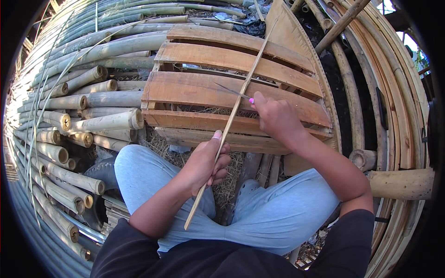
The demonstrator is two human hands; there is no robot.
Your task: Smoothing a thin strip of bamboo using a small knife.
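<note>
My left hand (pixel 209 160) is closed round a long, thin bamboo strip (pixel 237 105), its thumb lying along the top. The strip runs slantwise from above my lap, near end lowest, to the far right over a slatted wooden crate (pixel 199 87). In my right hand (pixel 274 113) is a knife (pixel 230 89) with a pink handle. Its narrow blade points left and crosses the strip beyond my left hand. The fingers hide most of the handle. Whether the edge bites into the strip, I cannot tell.
Stacked bamboo poles (pixel 116 99) fill the left side, cut ends toward me. Long split slats (pixel 398 102) stand along the right, near a thick bamboo pole (pixel 402 184). A tan board (pixel 289 34) leans behind the crate. Dry shavings (pixel 227 180) litter the ground between my knees.
</note>
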